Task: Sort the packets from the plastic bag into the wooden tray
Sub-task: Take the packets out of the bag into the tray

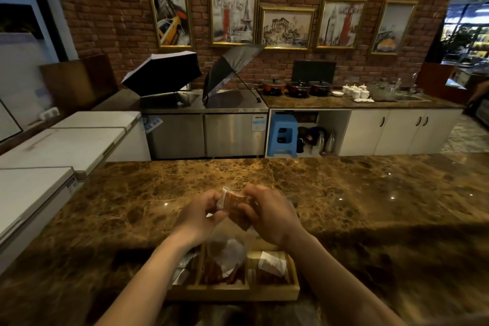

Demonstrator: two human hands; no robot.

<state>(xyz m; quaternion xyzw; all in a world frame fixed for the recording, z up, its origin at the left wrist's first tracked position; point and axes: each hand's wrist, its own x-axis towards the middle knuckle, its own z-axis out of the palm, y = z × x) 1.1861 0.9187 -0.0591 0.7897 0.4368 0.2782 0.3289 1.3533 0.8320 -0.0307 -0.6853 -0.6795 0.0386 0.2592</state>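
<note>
Left hand (201,213): raised over the table, fingers curled around the left edge of a packet and the mouth of the plastic bag.
Right hand (270,213): level with the left, fingers closed on the right side of the same packet, thumb on top.
Packet (232,202): brown with a pale crimped end, pinched between both hands, tilted, its lower part hidden behind the right hand's fingers.
Plastic bag (226,249): clear and thin, hanging down from the hands over the middle of the tray; brownish contents show through it, though how many packets it holds cannot be told.
Wooden tray (232,292): light wood, divided into compartments, sitting on the table just below the forearms, close to the near edge.
Left compartment: partly hidden by the left forearm; pale wrappers show in it.
Middle compartment: reddish-brown packets standing on end, the bag's bottom hanging in front of them.
Right compartment: a white-topped packet (272,263) leaning over darker brown ones.
Table (370,193): brown marbled stone, glossy, with small light reflections.
Background: a brick wall with framed pictures (232,17), two open umbrellas (162,73) on a steel counter, pots and white cups on a further counter, a blue stool (281,135) beneath it.
</note>
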